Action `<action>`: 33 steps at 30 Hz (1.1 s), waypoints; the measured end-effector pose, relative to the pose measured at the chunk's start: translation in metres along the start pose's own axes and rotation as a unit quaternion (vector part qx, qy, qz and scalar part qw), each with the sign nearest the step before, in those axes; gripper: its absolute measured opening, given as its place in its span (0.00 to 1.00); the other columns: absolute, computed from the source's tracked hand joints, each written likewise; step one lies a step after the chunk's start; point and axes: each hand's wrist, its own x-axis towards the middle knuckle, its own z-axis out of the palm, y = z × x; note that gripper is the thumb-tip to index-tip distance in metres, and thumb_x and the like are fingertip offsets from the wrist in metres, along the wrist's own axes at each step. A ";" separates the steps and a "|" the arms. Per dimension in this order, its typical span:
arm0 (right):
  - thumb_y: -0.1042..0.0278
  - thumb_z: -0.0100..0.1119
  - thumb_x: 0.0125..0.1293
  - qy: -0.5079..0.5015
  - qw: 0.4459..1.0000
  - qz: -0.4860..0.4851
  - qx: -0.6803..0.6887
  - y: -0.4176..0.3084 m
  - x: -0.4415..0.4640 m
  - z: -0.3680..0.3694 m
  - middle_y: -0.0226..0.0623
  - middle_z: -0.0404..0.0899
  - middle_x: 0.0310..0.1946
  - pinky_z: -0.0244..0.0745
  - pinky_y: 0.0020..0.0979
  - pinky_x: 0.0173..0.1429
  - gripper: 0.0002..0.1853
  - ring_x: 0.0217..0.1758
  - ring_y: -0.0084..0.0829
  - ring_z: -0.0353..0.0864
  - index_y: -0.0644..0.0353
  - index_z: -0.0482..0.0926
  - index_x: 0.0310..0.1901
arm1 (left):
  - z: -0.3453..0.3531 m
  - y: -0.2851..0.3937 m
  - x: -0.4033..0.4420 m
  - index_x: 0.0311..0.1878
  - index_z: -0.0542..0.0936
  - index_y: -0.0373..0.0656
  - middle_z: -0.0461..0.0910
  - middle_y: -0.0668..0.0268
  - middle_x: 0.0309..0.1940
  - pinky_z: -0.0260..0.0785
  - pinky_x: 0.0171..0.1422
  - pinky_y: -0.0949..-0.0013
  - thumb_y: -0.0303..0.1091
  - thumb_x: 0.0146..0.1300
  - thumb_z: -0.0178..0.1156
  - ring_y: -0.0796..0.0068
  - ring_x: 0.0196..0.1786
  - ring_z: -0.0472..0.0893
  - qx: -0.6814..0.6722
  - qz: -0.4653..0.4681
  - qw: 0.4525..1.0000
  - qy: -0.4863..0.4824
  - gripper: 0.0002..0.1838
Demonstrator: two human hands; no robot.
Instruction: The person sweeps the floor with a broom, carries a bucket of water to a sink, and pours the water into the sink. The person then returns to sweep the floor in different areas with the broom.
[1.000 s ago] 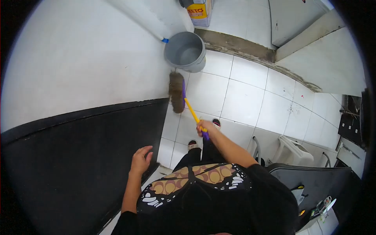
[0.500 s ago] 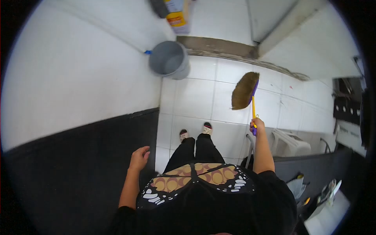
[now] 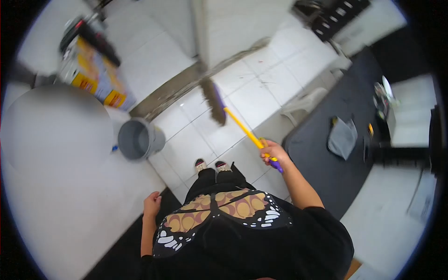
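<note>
A yellow-handled broom slants over the white tiles, its brown bristles and purple head toward the doorway sill. My right hand is wrapped round the handle near its purple end. At my left side, low beside the wall, my left hand hangs with fingers loosely curled; whether anything is in them is hidden. The grey bucket stands on the floor by the wall corner, left of the broom and apart from it.
Beyond a worn sill, a yellow and white box stands at upper left. On the right, a dark table holds a grey cloth-like item. A white plastic stool is beside it.
My view has turned to the right, bringing the dark table and the box further in. The broom remains in my right hand and its head now points toward the sill.
</note>
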 end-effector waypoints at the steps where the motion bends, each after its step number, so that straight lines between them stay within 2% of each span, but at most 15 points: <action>1: 0.77 0.50 0.51 0.029 0.994 -0.041 -0.094 0.017 -0.004 -0.001 0.30 0.68 0.17 0.64 0.25 0.14 0.23 0.11 0.22 0.67 0.52 0.66 0.52 | -0.005 -0.013 0.019 0.44 0.75 0.37 0.79 0.55 0.35 0.70 0.41 0.70 0.29 0.54 0.56 0.68 0.37 0.79 -0.024 0.031 0.999 0.014 0.14; 2: 0.76 0.51 0.51 0.062 0.977 -0.073 -0.190 0.033 -0.006 0.004 0.32 0.69 0.17 0.64 0.25 0.14 0.26 0.11 0.21 0.67 0.51 0.65 0.55 | -0.007 -0.024 0.042 0.44 0.75 0.37 0.79 0.55 0.35 0.70 0.42 0.70 0.29 0.54 0.55 0.68 0.37 0.79 -0.051 0.061 0.997 0.024 0.14; 5: 0.76 0.50 0.50 0.087 0.937 -0.127 -0.314 0.051 -0.046 0.026 0.38 0.73 0.21 0.69 0.30 0.20 0.26 0.16 0.30 0.72 0.52 0.65 0.55 | -0.042 0.011 0.085 0.44 0.75 0.36 0.79 0.55 0.35 0.70 0.41 0.71 0.29 0.54 0.55 0.69 0.36 0.79 0.018 0.098 0.995 0.016 0.14; 8: 0.77 0.51 0.49 0.219 0.829 -0.264 -0.441 0.086 -0.068 0.018 0.45 0.76 0.26 0.72 0.35 0.30 0.28 0.25 0.41 0.77 0.53 0.64 0.56 | -0.050 0.033 0.117 0.43 0.76 0.36 0.79 0.57 0.33 0.70 0.41 0.71 0.29 0.54 0.56 0.70 0.35 0.79 -0.012 0.124 0.992 -0.007 0.13; 11: 0.76 0.52 0.47 0.324 0.822 -0.204 -0.421 0.083 -0.128 0.017 0.49 0.77 0.31 0.71 0.37 0.39 0.31 0.34 0.47 0.77 0.51 0.63 0.57 | -0.047 0.055 0.136 0.41 0.77 0.36 0.79 0.57 0.31 0.69 0.40 0.72 0.30 0.53 0.56 0.71 0.34 0.79 0.054 0.176 0.983 -0.015 0.12; 17: 0.75 0.54 0.47 0.476 0.773 -0.251 -0.335 0.120 -0.173 -0.049 0.50 0.77 0.34 0.72 0.33 0.40 0.27 0.34 0.44 0.78 0.57 0.68 0.54 | -0.014 0.077 0.142 0.40 0.77 0.37 0.79 0.56 0.30 0.70 0.40 0.69 0.31 0.51 0.57 0.66 0.34 0.79 0.089 0.240 0.965 -0.051 0.13; 20: 0.74 0.52 0.48 0.521 0.779 -0.238 -0.254 0.125 -0.193 -0.088 0.53 0.75 0.37 0.71 0.35 0.44 0.25 0.40 0.46 0.77 0.55 0.69 0.53 | 0.002 0.095 0.115 0.40 0.77 0.39 0.79 0.55 0.31 0.70 0.40 0.67 0.32 0.51 0.58 0.60 0.35 0.79 0.134 0.258 0.956 -0.045 0.13; 22: 0.75 0.51 0.49 0.548 0.746 -0.274 -0.262 0.136 -0.197 -0.120 0.48 0.77 0.38 0.70 0.30 0.44 0.25 0.40 0.38 0.78 0.58 0.68 0.54 | 0.014 0.098 0.096 0.40 0.77 0.40 0.78 0.56 0.33 0.70 0.42 0.65 0.34 0.50 0.57 0.58 0.37 0.78 0.123 0.223 0.966 -0.054 0.13; 24: 0.77 0.50 0.50 0.522 0.761 -0.334 -0.192 0.162 -0.184 -0.168 0.42 0.77 0.40 0.69 0.27 0.43 0.25 0.40 0.29 0.77 0.61 0.68 0.54 | 0.038 0.074 0.091 0.39 0.77 0.41 0.78 0.56 0.35 0.69 0.45 0.63 0.36 0.51 0.57 0.58 0.39 0.77 0.130 0.267 0.955 -0.010 0.14; 25: 0.78 0.49 0.52 0.525 0.752 -0.334 -0.218 0.173 -0.180 -0.193 0.38 0.76 0.37 0.69 0.25 0.39 0.24 0.35 0.25 0.75 0.63 0.66 0.55 | 0.051 0.067 0.086 0.39 0.77 0.42 0.78 0.57 0.35 0.68 0.46 0.62 0.38 0.51 0.56 0.58 0.41 0.77 0.125 0.198 0.971 -0.044 0.14; 26: 0.79 0.49 0.54 0.528 0.742 -0.334 -0.244 0.182 -0.175 -0.211 0.33 0.75 0.35 0.69 0.22 0.35 0.24 0.30 0.21 0.72 0.66 0.65 0.56 | 0.061 0.064 0.078 0.40 0.77 0.43 0.78 0.57 0.35 0.68 0.46 0.62 0.39 0.51 0.55 0.58 0.40 0.77 0.107 0.203 0.972 -0.047 0.14; 28: 0.78 0.49 0.54 0.503 0.788 -0.304 -0.182 0.193 -0.170 -0.232 0.32 0.72 0.31 0.65 0.21 0.27 0.24 0.23 0.19 0.67 0.65 0.65 0.55 | 0.075 0.067 0.064 0.40 0.78 0.44 0.78 0.57 0.35 0.69 0.46 0.62 0.39 0.50 0.55 0.58 0.40 0.77 0.141 0.153 0.974 -0.091 0.14; 30: 0.78 0.50 0.52 0.513 0.794 -0.244 -0.216 0.206 -0.160 -0.250 0.46 0.75 0.43 0.68 0.27 0.45 0.24 0.42 0.32 0.76 0.68 0.66 0.55 | 0.090 0.067 0.051 0.40 0.78 0.43 0.79 0.57 0.33 0.69 0.46 0.63 0.37 0.50 0.56 0.59 0.39 0.77 0.137 0.120 0.980 -0.079 0.15; 32: 0.77 0.51 0.52 0.543 0.723 -0.320 -0.282 0.246 -0.131 -0.289 0.35 0.74 0.31 0.66 0.25 0.26 0.24 0.21 0.23 0.70 0.65 0.66 0.54 | 0.097 0.066 0.041 0.40 0.78 0.43 0.79 0.58 0.33 0.69 0.45 0.63 0.37 0.49 0.56 0.60 0.38 0.78 0.097 0.085 0.988 -0.083 0.14; 33: 0.77 0.52 0.52 0.548 0.724 -0.303 -0.289 0.240 -0.126 -0.285 0.40 0.74 0.35 0.67 0.28 0.33 0.24 0.28 0.30 0.72 0.65 0.66 0.55 | 0.100 0.066 0.040 0.40 0.78 0.43 0.79 0.58 0.33 0.69 0.45 0.63 0.37 0.49 0.56 0.60 0.38 0.78 0.078 0.075 0.990 -0.086 0.14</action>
